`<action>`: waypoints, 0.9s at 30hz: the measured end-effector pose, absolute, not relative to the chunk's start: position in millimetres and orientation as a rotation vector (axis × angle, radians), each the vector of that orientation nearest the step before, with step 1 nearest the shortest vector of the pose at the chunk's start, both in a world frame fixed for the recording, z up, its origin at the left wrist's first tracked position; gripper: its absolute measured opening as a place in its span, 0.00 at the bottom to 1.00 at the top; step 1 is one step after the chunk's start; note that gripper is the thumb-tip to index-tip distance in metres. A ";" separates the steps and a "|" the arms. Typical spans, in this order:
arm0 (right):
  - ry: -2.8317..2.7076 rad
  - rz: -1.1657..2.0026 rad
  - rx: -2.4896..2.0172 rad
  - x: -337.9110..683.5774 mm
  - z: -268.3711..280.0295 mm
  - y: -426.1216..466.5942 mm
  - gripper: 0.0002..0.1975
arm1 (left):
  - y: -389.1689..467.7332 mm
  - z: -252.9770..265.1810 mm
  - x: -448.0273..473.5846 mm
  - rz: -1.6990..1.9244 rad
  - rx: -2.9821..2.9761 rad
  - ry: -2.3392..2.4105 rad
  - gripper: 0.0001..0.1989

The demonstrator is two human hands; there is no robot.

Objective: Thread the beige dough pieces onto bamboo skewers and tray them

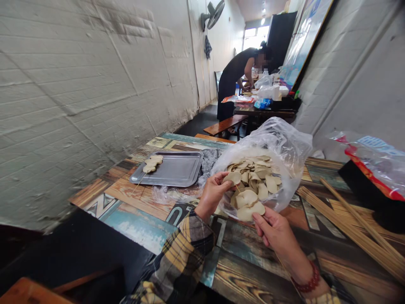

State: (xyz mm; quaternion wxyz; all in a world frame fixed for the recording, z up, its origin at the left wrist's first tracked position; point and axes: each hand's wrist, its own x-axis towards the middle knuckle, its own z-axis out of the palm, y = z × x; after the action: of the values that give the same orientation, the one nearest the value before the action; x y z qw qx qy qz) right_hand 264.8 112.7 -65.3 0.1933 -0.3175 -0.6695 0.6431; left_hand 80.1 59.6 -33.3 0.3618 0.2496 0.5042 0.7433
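My left hand (212,192) pinches a thin, round beige slice (233,177) at the near rim of a clear plastic bag (295,156). More such slices (255,169) fill the open bag. Just below, a thin wooden skewer (237,188) points up at that slice and carries a few threaded slices (247,204). My right hand (274,228) is closed around the lower part of this skewer, its thumb against the lowest slice. To the left, a metal tray (180,169) has one loaded skewer (152,164) on it, the stick jutting over the near edge.
Bare skewers (351,228) lie in a bundle on the right of the patterned wooden table (139,226). Behind them stands a black container (367,181) with red-and-clear packaging (379,164). Farther back, a person (237,71) bends over another cluttered table (264,112), beside a bench (226,124).
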 end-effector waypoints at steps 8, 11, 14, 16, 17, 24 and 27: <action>-1.885 1.796 -0.870 264.4 -67.1 113.7 0.17 | 60.9 -38.4 78.6 1.907 0.688 1.372 0.16; -1.888 1.791 -0.884 264.3 -68.0 114.0 0.17 | 62.6 -41.9 78.4 1.916 0.731 1.404 0.16; -1.894 1.801 -0.884 264.4 -69.6 114.6 0.17 | 64.0 -45.6 78.3 1.911 0.800 1.449 0.15; -1.886 1.811 -0.882 264.4 -71.1 115.0 0.17 | 64.2 -48.2 78.2 1.893 0.869 1.501 0.14; -1.883 1.814 -0.882 264.3 -71.8 115.3 0.17 | 64.1 -49.4 78.0 1.880 0.910 1.532 0.14; -1.884 1.805 -0.882 263.2 -76.4 116.8 0.16 | 61.2 -51.2 78.0 1.739 1.170 1.767 0.14; -1.882 1.803 -0.898 262.9 -74.9 116.6 0.16 | 60.2 -48.3 79.6 1.694 1.205 1.814 0.15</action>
State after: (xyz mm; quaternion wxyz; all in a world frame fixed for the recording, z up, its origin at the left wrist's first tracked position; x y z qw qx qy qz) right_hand 262.9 116.6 -74.9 0.1911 -0.3197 -0.6701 0.6421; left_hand 79.6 60.2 -48.3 0.1901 0.4290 0.6455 0.6027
